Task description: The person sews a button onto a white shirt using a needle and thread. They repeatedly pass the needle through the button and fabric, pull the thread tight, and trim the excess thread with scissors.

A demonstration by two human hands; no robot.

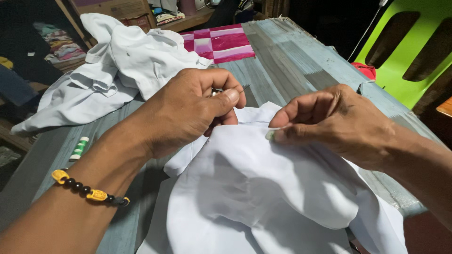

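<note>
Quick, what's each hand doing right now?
Left hand: closed, pinching a thin metal tool.
Right hand: closed, pinching the white cloth.

- Grey plank tabletop (pixel 301 61), worn.
- Lime-green plastic chair (pixel 414 42), right, beside it.
- Dim shelves (pixel 56 42) of folded clothes, far left.
- Surroundings dark.

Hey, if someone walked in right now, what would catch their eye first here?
Two hands meet mid-frame over a white garment on the grey table: the left hand pinches a thin metal tool, the right hand pinches the fabric. Behind lie a pink checkered cloth and a bright green chair at upper right.
</note>
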